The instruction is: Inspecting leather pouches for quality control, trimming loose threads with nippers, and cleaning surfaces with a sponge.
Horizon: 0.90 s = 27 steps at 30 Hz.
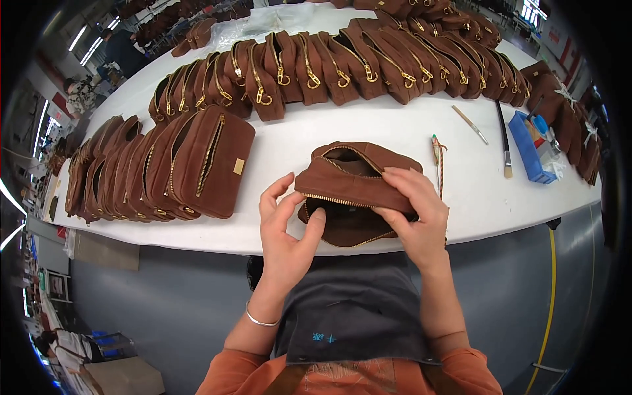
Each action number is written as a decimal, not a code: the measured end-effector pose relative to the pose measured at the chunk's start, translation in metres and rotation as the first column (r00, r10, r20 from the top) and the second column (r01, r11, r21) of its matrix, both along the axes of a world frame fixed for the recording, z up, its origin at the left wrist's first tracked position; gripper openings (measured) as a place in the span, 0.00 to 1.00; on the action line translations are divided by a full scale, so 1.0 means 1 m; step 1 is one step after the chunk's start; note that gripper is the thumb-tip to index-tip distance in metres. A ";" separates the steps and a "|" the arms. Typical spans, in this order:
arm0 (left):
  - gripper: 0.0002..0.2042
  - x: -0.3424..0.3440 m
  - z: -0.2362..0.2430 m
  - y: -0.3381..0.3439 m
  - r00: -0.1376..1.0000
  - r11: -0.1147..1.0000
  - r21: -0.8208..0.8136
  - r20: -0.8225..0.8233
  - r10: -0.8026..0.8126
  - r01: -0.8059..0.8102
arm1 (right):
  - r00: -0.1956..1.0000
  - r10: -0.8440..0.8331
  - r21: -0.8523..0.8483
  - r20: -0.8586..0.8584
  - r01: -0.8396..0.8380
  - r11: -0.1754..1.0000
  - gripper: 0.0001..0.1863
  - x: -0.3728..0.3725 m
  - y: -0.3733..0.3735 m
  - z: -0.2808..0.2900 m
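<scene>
A brown zippered pouch [362, 189] occupies the centre of the frame, above the near edge of a white-covered table [283, 135], with its brass-toothed mouth gaping toward the wearer and a second zipped opening parted on top. The right hand [419, 214] is clamped on the pouch's right end, fingers on top and thumb at the mouth's edge. The left hand [288, 237] is at the left end, thumb and fingers spread apart, the thumb at the opening. Left of centre stands a row of matching brown cases [227, 171], the nearest bearing a gold plate [239, 166]. A longer row of brown bags with gold clasps [306, 69] arches across the top. At right lie a wooden-handled brush [470, 125], a black-handled brush [506, 145] and a blue bin [525, 148].
</scene>
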<state>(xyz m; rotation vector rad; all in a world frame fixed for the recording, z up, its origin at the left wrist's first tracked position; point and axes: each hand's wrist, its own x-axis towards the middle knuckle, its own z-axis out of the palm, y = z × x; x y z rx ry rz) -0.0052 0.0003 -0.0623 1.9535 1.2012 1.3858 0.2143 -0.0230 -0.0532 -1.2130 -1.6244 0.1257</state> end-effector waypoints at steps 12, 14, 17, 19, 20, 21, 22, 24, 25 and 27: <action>0.03 -0.013 0.004 -0.011 0.996 0.999 -0.034 0.085 0.004 -0.001 | 0.996 0.039 0.129 0.082 -0.050 0.990 0.27 0.002 -0.009 -0.018; 0.05 -0.015 0.003 -0.009 0.989 1.000 0.001 0.146 0.000 0.000 | 0.994 0.051 0.129 0.100 -0.064 0.990 0.27 0.003 -0.010 -0.021; 0.06 -0.023 0.008 -0.009 0.996 0.999 0.042 0.083 -0.035 0.032 | 0.991 0.055 0.134 0.123 -0.071 0.988 0.28 0.005 -0.013 -0.024; 0.07 -0.026 0.015 -0.007 0.995 0.997 0.052 0.078 -0.067 0.063 | 0.989 0.056 0.139 0.135 -0.075 0.987 0.28 0.005 -0.015 -0.025; 0.08 -0.026 0.019 -0.006 0.993 0.993 0.046 0.054 -0.107 0.105 | 0.987 0.054 0.146 0.148 -0.076 0.986 0.29 0.005 -0.016 -0.026; 0.10 -0.027 0.022 -0.005 0.989 0.989 0.037 0.031 -0.145 0.144 | 0.987 0.058 0.145 0.147 -0.080 0.986 0.29 0.005 -0.016 -0.027; 0.10 -0.027 0.025 -0.004 0.989 0.989 0.037 0.031 -0.143 0.141 | 0.988 0.063 0.141 0.144 -0.084 0.987 0.30 0.004 -0.016 -0.028; 0.14 -0.026 0.030 -0.003 0.984 0.986 0.050 -0.082 -0.158 0.162 | 0.988 0.067 0.139 0.142 -0.087 0.986 0.30 0.004 -0.017 -0.029; 0.14 -0.026 0.031 -0.002 0.984 0.985 0.052 -0.082 -0.158 0.163 | 0.987 0.072 0.135 0.143 -0.092 0.987 0.30 0.005 -0.017 -0.029; 0.14 -0.025 0.032 0.000 0.973 0.978 0.066 -0.135 -0.187 0.197 | 0.987 0.075 0.133 0.145 -0.094 0.987 0.31 0.005 -0.019 -0.029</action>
